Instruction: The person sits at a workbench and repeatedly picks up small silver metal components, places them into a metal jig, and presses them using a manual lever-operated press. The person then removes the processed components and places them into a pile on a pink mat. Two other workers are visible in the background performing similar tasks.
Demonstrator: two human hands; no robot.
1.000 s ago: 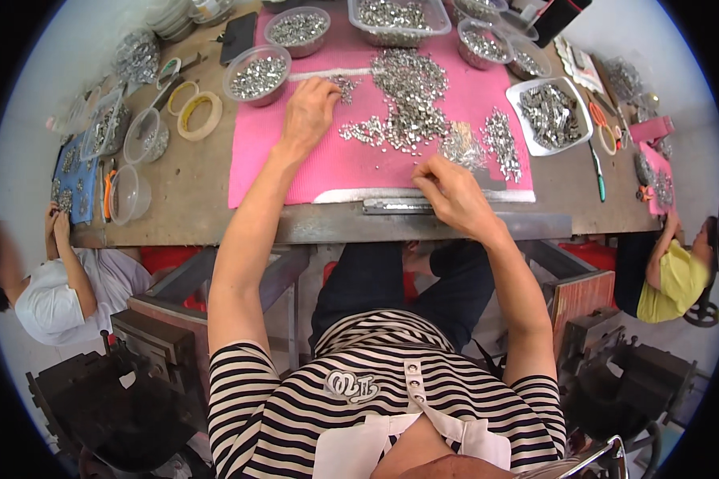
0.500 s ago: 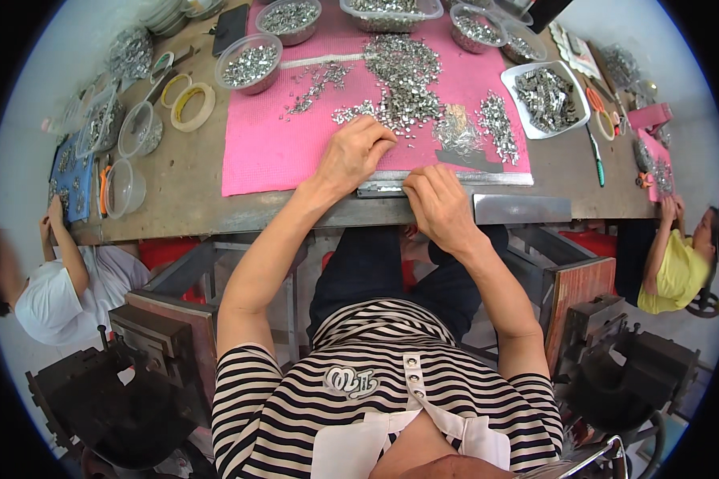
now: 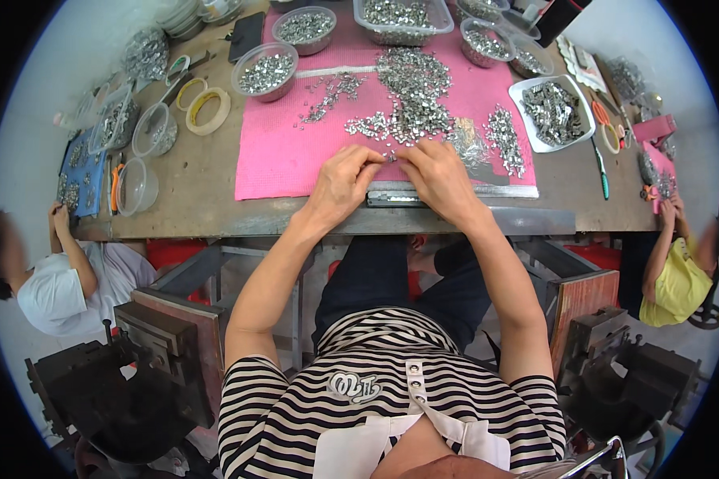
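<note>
My left hand and my right hand face each other over the near part of a pink mat. Thumb and fingers of each are pinched together; the tips almost meet, and whatever they hold is too small to make out. Just beyond the fingertips lies a heap of small silvery metal pieces. A narrow dark metal holder with a row of small bright pieces rests at the table's front edge, below my hands. Thin metal pins are piled by my right hand.
Tubs of metal pieces line the mat's far side. A white dish of larger metal parts sits at right. Tape rolls and an empty clear tub are at left. People work at both sides.
My right hand has moved up from the metal holder to the edge of the heap, close to my left fingertips. The whole view has shifted slightly.
</note>
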